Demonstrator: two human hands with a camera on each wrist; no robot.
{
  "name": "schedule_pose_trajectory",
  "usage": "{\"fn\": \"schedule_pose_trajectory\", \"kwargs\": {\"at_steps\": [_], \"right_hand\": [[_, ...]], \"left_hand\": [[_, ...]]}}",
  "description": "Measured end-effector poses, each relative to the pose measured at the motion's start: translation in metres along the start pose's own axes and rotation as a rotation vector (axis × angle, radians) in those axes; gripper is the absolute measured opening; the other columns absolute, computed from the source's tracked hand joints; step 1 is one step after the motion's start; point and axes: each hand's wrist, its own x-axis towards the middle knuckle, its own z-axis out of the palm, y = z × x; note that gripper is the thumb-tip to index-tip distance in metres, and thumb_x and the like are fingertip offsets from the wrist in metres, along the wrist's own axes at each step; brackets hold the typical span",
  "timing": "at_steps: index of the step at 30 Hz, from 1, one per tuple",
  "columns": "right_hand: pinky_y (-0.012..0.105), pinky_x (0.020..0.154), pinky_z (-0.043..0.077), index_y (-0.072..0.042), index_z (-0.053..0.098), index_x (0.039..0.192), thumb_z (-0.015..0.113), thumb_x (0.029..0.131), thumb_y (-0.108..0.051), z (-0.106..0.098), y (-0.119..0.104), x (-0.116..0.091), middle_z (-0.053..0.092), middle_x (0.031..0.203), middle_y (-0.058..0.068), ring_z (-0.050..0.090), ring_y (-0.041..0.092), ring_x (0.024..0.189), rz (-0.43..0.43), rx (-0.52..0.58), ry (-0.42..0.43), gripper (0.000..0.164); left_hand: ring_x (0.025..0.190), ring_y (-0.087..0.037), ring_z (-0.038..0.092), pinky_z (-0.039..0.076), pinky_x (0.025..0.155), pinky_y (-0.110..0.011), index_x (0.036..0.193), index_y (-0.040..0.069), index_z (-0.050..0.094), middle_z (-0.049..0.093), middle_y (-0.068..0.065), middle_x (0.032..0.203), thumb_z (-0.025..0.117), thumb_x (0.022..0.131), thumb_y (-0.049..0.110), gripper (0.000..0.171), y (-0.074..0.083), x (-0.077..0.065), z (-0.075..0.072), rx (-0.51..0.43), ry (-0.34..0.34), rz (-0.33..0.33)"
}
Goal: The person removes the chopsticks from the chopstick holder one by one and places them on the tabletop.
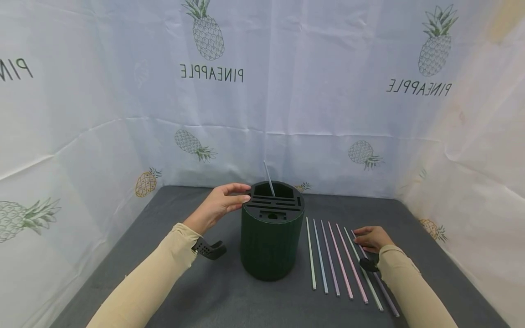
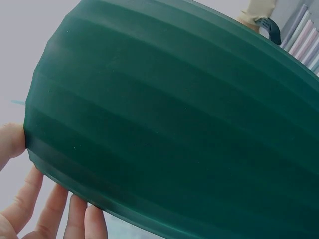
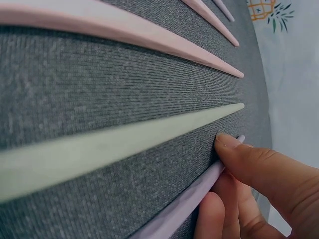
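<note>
A dark green cylindrical utensil holder (image 1: 269,246) with a slotted black top stands on the table. My left hand (image 1: 223,202) touches its left rim, fingers mostly straight; in the left wrist view the fingertips (image 2: 61,195) rest along the edge of its ribbed wall. One pale chopstick (image 1: 268,176) leans upright in the large rear opening. At the right, my right hand (image 1: 372,238) pinches the purple chopstick (image 3: 192,199) near its thin end, thumb on one side and fingers on the other. Beside it lies a pale green chopstick (image 3: 119,142).
More pastel chopsticks lie side by side between the holder and my right hand, including a pink one (image 1: 343,269), a blue one (image 1: 321,259) and a pale green one at the left end (image 1: 310,255). A white pineapple-print curtain (image 1: 287,91) borders the dark grey table (image 1: 197,296).
</note>
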Motion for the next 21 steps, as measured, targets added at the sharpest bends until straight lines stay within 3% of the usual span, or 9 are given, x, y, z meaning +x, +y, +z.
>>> {"fn": "schedule_pose_trajectory", "kwargs": {"at_steps": [8,13,17,21], "right_hand": [[0.029,0.068,0.057,0.012,0.056,0.125,0.071,0.086,-0.004,-0.001,-0.004,-0.004,0.071,0.086,0.0,0.065,0.009,0.076,0.014,0.006,-0.012,0.045],[0.031,0.072,0.059,0.013,0.047,0.133,0.07,0.089,-0.011,-0.009,-0.011,-0.004,0.071,0.097,0.003,0.066,0.011,0.083,0.001,0.032,-0.02,0.055],[0.034,0.087,0.057,0.008,0.039,0.142,0.067,0.093,-0.024,-0.016,-0.033,-0.009,0.064,0.119,0.006,0.064,0.004,0.093,-0.084,0.08,-0.022,0.066],[0.028,0.096,0.052,0.0,0.03,0.15,0.062,0.095,-0.032,-0.017,-0.07,-0.019,0.053,0.126,-0.005,0.06,-0.005,0.098,-0.22,0.208,-0.043,0.071]], "left_hand": [[0.129,-0.029,0.049,0.039,0.111,-0.046,0.134,0.004,0.054,0.043,-0.013,0.144,0.068,0.091,0.015,0.047,-0.001,0.0,0.0,0.0,-0.005,0.004],[0.129,-0.029,0.049,0.039,0.111,-0.046,0.134,0.004,0.054,0.044,-0.013,0.144,0.068,0.091,0.015,0.047,-0.001,0.0,0.001,0.006,-0.003,0.003],[0.129,-0.029,0.048,0.04,0.11,-0.046,0.135,0.004,0.054,0.044,-0.013,0.144,0.068,0.091,0.015,0.047,0.0,0.0,0.001,0.002,-0.004,0.0],[0.128,-0.029,0.049,0.04,0.11,-0.046,0.135,0.005,0.054,0.044,-0.012,0.143,0.068,0.091,0.015,0.047,0.0,0.0,0.001,-0.001,-0.005,-0.004]]}}
